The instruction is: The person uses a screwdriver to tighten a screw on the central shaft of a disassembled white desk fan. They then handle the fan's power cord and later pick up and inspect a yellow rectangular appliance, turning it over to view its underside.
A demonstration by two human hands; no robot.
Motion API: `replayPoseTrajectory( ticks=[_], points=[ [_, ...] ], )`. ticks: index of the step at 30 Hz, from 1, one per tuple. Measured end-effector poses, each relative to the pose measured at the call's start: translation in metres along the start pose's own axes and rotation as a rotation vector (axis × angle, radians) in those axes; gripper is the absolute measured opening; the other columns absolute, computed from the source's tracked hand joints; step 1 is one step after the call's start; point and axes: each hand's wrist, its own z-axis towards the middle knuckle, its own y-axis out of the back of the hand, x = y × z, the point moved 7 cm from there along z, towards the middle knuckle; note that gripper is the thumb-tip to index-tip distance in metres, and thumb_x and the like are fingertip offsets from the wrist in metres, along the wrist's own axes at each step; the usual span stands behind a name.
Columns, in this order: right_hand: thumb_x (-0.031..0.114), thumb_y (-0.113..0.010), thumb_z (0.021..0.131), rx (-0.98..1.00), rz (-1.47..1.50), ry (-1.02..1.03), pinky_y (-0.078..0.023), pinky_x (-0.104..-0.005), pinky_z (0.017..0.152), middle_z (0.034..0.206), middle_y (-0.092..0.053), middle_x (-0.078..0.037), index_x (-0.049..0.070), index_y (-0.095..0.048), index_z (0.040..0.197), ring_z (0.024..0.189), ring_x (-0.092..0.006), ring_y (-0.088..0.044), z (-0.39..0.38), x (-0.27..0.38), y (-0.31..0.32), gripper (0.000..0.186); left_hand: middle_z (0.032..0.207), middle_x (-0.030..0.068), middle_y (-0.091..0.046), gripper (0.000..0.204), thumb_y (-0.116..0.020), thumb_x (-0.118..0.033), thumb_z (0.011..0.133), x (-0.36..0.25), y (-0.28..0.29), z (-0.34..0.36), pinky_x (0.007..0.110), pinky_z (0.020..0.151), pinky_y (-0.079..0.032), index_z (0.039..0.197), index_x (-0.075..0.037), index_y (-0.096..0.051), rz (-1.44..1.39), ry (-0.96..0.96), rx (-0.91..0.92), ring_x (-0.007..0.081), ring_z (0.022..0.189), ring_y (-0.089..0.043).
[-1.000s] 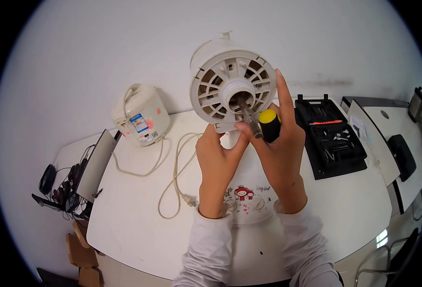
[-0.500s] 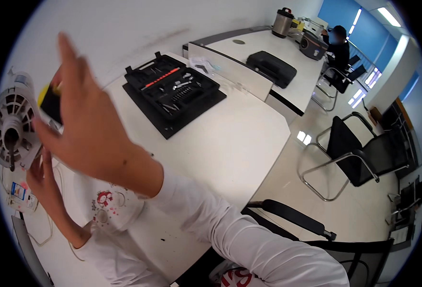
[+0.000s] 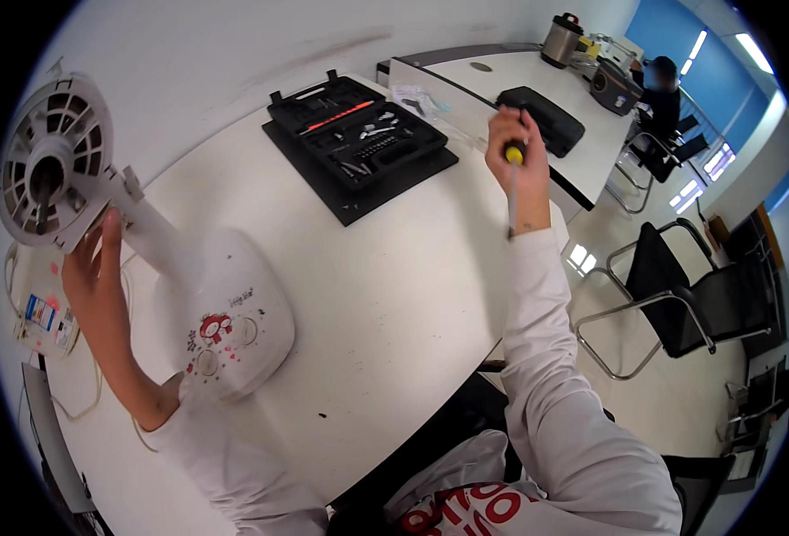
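Note:
A white desk fan (image 3: 144, 223) without its grille or blades stands at the left, its round slotted head (image 3: 53, 161) and bare metal shaft turned toward me. My left hand (image 3: 98, 277) grips the lower edge of that head; some of its fingers are hidden behind it. The fan's white base (image 3: 251, 357) carries a red cartoon print and round knobs. Well away to the right, my right hand (image 3: 520, 161) is raised over the table's right edge. It is closed around a screwdriver (image 3: 513, 161) with a yellow and black handle, the thin shank pointing down toward my wrist.
An open black tool case (image 3: 359, 143) with sockets and bits lies on a dark mat (image 3: 350, 210) at the back of the white table (image 3: 394, 286). A plastic bag (image 3: 417, 100) is beside it. Beyond are a closed black case (image 3: 542, 121), a chair (image 3: 671, 286) and a seated person (image 3: 661, 98).
My right hand has swung from in front of the fan's head far to the right, now showing the screwdriver in its grasp. My left hand stays at the fan's head. The view has shifted slightly.

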Motion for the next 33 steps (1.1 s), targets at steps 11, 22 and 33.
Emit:
replayPoseTrajectory(
  ticks=[11,22,33],
  points=[
    [0.034,-0.043,0.094,-0.431,-0.065,0.038,-0.04,-0.0236,0.046,0.07,-0.048,-0.006,0.004,-0.044,0.08,0.051,-0.0133,-0.043,0.011,-0.028,0.124,0.033,0.102,0.0164,-0.064,0.049,-0.064,-0.039,0.084,-0.01,0.016,-0.005,0.032,0.089,-0.041,0.109,0.003,-0.06,0.157,0.094,0.001,0.021,0.103,-0.059],
    [0.031,-0.042,0.092,-0.361,-0.168,0.546,-0.042,-0.0284,0.054,0.069,-0.043,-0.005,0.013,-0.042,0.081,0.059,-0.0175,-0.043,0.003,0.042,0.122,0.022,0.076,0.0074,-0.064,0.02,-0.068,-0.017,0.079,-0.102,0.012,-0.052,0.028,0.066,-0.044,0.087,0.001,-0.065,0.027,-0.02,0.384,0.0125,0.066,-0.057],
    [0.025,-0.046,0.09,-0.141,-0.283,0.384,-0.04,-0.0285,0.056,0.078,-0.045,-0.005,0.011,-0.048,0.095,0.061,-0.0169,-0.042,0.021,0.048,0.121,0.015,0.089,0.0007,-0.061,0.016,-0.066,-0.015,0.077,-0.082,-0.221,-0.095,0.033,0.07,-0.048,0.093,-0.014,-0.068,0.247,-0.267,0.6,0.02,0.083,-0.058]
  ],
)
